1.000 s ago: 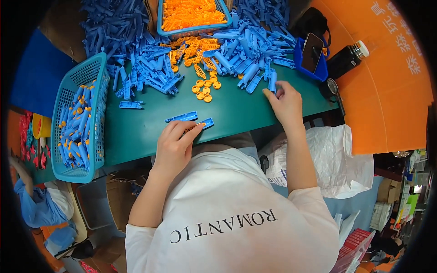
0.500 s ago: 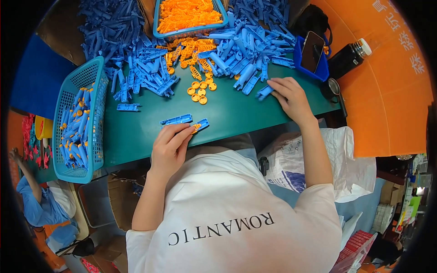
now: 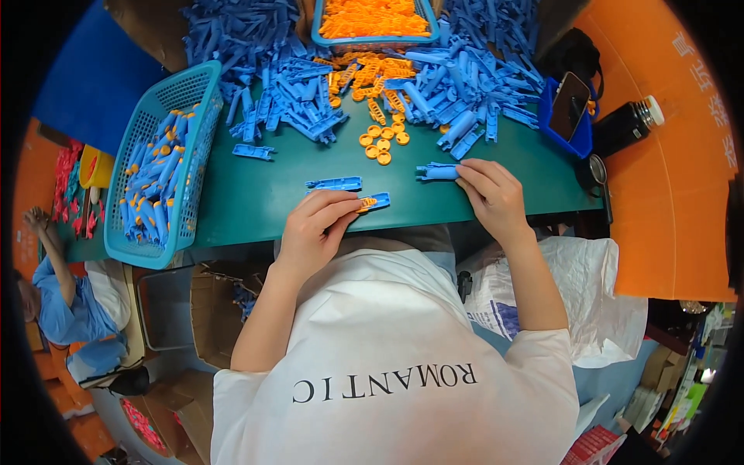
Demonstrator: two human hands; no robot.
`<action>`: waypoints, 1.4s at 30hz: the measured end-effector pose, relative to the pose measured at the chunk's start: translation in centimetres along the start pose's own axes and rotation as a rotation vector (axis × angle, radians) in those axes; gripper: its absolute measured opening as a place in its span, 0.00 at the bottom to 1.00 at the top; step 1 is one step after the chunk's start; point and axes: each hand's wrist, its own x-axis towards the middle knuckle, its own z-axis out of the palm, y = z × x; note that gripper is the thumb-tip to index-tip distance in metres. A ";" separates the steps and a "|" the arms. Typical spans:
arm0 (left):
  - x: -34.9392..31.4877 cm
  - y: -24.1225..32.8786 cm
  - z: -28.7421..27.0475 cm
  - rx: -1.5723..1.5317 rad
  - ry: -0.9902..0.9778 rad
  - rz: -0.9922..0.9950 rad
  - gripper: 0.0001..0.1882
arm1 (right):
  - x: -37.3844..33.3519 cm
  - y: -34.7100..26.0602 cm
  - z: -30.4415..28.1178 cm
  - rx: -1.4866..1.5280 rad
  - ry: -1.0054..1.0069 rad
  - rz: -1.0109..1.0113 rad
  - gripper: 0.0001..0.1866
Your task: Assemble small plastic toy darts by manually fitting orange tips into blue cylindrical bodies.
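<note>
My left hand point(image 3: 319, 225) is closed on a blue half-shell point(image 3: 379, 200) at the near edge of the table. An orange ladder-shaped piece point(image 3: 366, 205) lies in that shell, partly behind the fingertips. Just beyond it rests another blue half-shell point(image 3: 335, 184), open side up. My right hand point(image 3: 497, 198) pinches the right end of a third, rounded shell point(image 3: 439, 172), outer side up, at or just above the tabletop. Small round orange caps point(image 3: 384, 145) lie in a cluster beyond both hands. One more blue shell point(image 3: 253, 151) lies alone farther left.
Heaps of blue shells point(image 3: 473, 81) and orange ladder pieces point(image 3: 380, 68) cover the far table. A basket point(image 3: 376, 39) of orange pieces stands behind. At left is a basket point(image 3: 203, 167) of blue-and-orange pieces. At right are a blue tray with a phone point(image 3: 570, 105) and a black bottle point(image 3: 620, 132).
My right hand has drawn the blue shell away from the right-hand heap, leftward and closer to my left hand. The left hand keeps its hold. The whole view has shifted.
</note>
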 end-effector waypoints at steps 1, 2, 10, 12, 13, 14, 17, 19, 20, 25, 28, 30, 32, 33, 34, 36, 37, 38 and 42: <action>-0.1 -0.1 0.0 -0.047 -0.017 0.004 0.12 | 0.1 -0.2 0.1 0.002 -0.004 -0.006 0.13; -0.1 -0.1 -0.2 -0.048 -0.012 0.001 0.12 | 0.3 -0.5 0.4 0.046 -0.034 0.036 0.13; -0.2 -0.1 -0.9 -0.108 -0.035 -0.102 0.11 | 3.6 -1.1 -0.6 0.273 -0.339 0.393 0.12; -0.3 -0.2 -0.9 -0.112 -0.035 -0.093 0.11 | 4.7 -0.8 -1.2 0.268 -0.509 0.422 0.13; -0.2 -0.3 -0.9 -0.113 -0.033 -0.083 0.11 | 5.1 -0.5 -1.3 0.266 -0.507 0.421 0.13; -0.1 -0.2 -0.9 -0.113 -0.031 -0.081 0.11 | 5.4 -0.3 -1.3 0.245 -0.549 0.392 0.12; -0.1 -0.1 -0.9 -0.135 -0.038 -0.085 0.11 | 6.5 0.1 -1.3 0.210 -0.637 0.328 0.13; -0.3 -0.2 -0.9 -0.142 -0.036 -0.096 0.11 | 7.0 0.2 -1.4 0.194 -0.687 0.295 0.13; -0.3 -0.2 -0.9 -0.144 -0.033 -0.098 0.11 | 7.1 0.2 -1.5 0.184 -0.682 0.274 0.12; -0.3 0.0 -1.2 -0.158 -0.020 -0.132 0.17 | 6.5 1.7 -1.8 0.358 -0.610 0.332 0.12; -0.2 0.7 -1.8 0.002 -0.007 -0.094 0.22 | 6.6 1.2 -2.2 0.578 -0.401 0.383 0.13; -0.5 0.4 -2.0 0.030 -0.030 -0.127 0.23 | 6.8 -1.6 -1.7 0.584 -0.422 0.305 0.13; -0.8 0.1 -2.1 0.059 -0.061 -0.158 0.24 | 6.4 -4.8 -0.2 0.596 -0.435 0.203 0.13; -0.8 -0.1 -2.0 0.004 -0.065 -0.194 0.25 | 6.0 -5.9 0.7 0.611 -0.431 0.193 0.13; -0.8 -0.3 -1.9 -0.054 -0.068 -0.227 0.25 | 6.0 -6.6 1.2 0.608 -0.461 0.216 0.13; -0.6 -0.1 -2.1 -0.055 -0.069 -0.251 0.27 | 5.9 -7.2 2.2 0.607 -0.493 0.241 0.13; -0.6 -0.1 -2.1 -0.056 -0.066 -0.270 0.28 | 5.8 -7.2 2.8 0.603 -0.502 0.253 0.13; -0.6 -0.1 -2.0 -0.056 -0.064 -0.274 0.28 | 5.8 -7.2 3.2 0.598 -0.511 0.265 0.13; -0.9 -0.3 -2.0 -0.056 -0.044 -0.259 0.28 | 5.8 -7.7 3.5 0.554 -0.566 0.253 0.14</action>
